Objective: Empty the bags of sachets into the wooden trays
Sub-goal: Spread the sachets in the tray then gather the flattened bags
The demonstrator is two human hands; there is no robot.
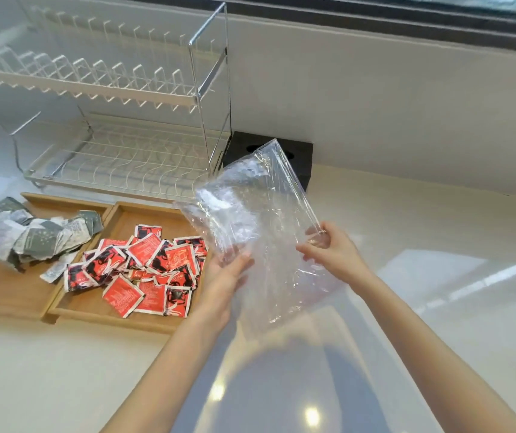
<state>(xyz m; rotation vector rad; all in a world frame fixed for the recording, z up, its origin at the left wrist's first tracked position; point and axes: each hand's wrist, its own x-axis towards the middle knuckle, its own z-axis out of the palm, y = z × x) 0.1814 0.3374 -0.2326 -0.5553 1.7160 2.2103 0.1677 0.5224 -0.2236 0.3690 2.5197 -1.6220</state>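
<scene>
A clear, crumpled plastic bag is held up above the counter, and I see no sachets in it. My left hand grips its lower left part and my right hand pinches its right edge. Left of the bag, a wooden tray holds a heap of red sachets. A second wooden tray at the far left holds grey and white sachets. One white sachet lies across the divide between the trays.
A two-tier white wire dish rack stands behind the trays. A black box sits against the wall behind the bag. The glossy pale counter stretches to the right and front.
</scene>
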